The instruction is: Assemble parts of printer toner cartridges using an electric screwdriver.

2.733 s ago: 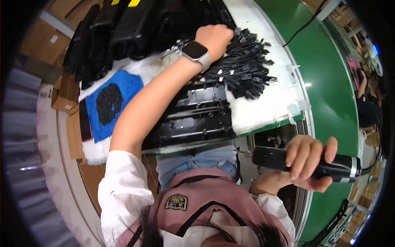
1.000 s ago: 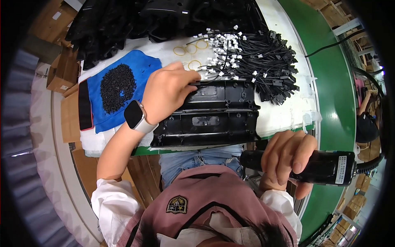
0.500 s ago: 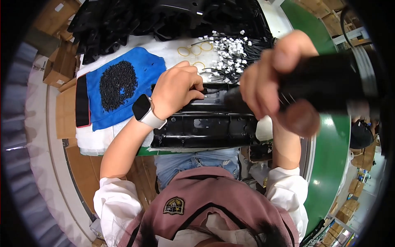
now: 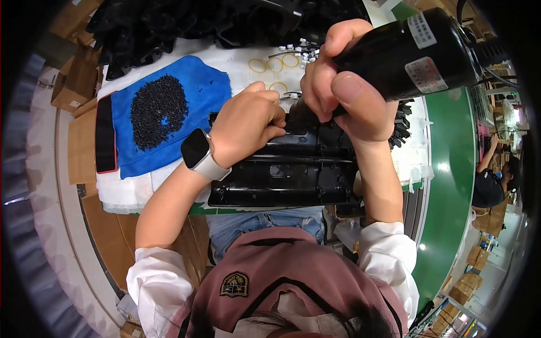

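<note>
My right hand [image 4: 358, 93] is wrapped round a black electric screwdriver [image 4: 389, 56], which slants with its cord end up to the right. Its tip end is hidden by my fingers, over the far one of two long black plastic housings [image 4: 329, 143]. On the left part of that housing, my left hand [image 4: 242, 121] has thumb and forefinger pinched together; whatever is between them cannot be made out. The second black plastic housing [image 4: 262, 188] lies nearer, along the table edge. Small black screws [image 4: 158, 107] form a pile on a blue cloth [image 4: 211, 84] to the left.
A phone [image 4: 105, 135] lies left of the cloth. Yellow rings [image 4: 257, 66] and cables with white connectors [image 4: 307, 53] lie beyond the housings. Black moulded parts [image 4: 186, 28] are heaped at the back. A person [image 4: 490, 180] is at far right, beyond the green floor [image 4: 448, 197].
My right hand has brought the screwdriver leftward over the far housing, and its cord end now points further up. My left hand keeps its pinch at nearly the same place.
</note>
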`<action>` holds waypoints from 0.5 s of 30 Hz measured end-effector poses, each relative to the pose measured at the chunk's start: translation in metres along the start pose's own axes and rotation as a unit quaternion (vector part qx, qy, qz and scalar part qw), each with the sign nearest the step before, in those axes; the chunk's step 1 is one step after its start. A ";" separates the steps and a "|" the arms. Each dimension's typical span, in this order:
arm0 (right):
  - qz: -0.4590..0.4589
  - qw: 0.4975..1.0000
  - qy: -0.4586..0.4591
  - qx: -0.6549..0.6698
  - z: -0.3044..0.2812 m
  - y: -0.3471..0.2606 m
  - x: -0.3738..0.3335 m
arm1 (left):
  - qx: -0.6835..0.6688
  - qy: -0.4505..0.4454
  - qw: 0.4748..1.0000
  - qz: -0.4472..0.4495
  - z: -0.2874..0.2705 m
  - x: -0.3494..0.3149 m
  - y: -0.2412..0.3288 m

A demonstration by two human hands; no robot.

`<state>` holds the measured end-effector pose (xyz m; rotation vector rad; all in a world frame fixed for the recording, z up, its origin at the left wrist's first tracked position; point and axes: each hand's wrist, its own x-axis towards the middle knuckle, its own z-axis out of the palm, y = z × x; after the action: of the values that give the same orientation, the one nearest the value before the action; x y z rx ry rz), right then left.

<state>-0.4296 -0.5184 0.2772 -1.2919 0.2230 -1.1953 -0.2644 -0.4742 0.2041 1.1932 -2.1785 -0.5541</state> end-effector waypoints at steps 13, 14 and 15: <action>0.003 0.989 -0.037 -0.142 0.010 0.010 0.005 | -0.009 -0.022 0.999 -0.045 -0.003 -0.001 0.004; 0.011 0.989 -0.042 -0.142 0.011 0.011 0.005 | -0.022 -0.020 0.998 -0.052 -0.003 -0.002 0.004; 0.015 0.990 -0.047 -0.134 0.010 0.013 0.005 | -0.034 -0.017 0.998 -0.059 -0.003 -0.002 0.004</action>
<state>-0.4128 -0.5183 0.2723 -1.5691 0.3421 -1.1025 -0.2642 -0.4701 0.2080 1.2903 -2.1093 -0.6974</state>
